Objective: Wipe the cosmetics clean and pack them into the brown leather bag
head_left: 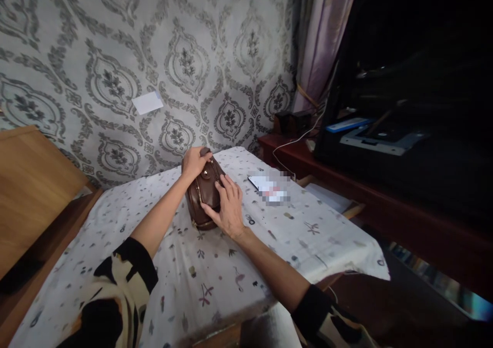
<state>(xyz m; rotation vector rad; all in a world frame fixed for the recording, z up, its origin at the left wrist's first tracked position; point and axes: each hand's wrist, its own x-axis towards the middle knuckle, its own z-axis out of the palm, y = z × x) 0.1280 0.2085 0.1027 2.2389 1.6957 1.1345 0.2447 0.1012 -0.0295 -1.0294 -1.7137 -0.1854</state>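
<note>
A small brown leather handbag (210,191) with gold-coloured zips and a round metal button lies on a cloth-covered table. Its far end, by a strap or handle, is gripped by my left hand (194,163), the fingers curled over it. My right hand (229,206) spans the near part of the bag, thumb on the left zip edge and fingertips on the right edge. The zip pulls under my fingers are too small to make out.
Right of the bag a phone (258,183) lies on the patterned white tablecloth (308,240). A dark red cabinet (292,150) with a large black screen (404,80) stands at the right. Wooden furniture (34,183) borders the left, and a patterned wall (185,65) rises behind.
</note>
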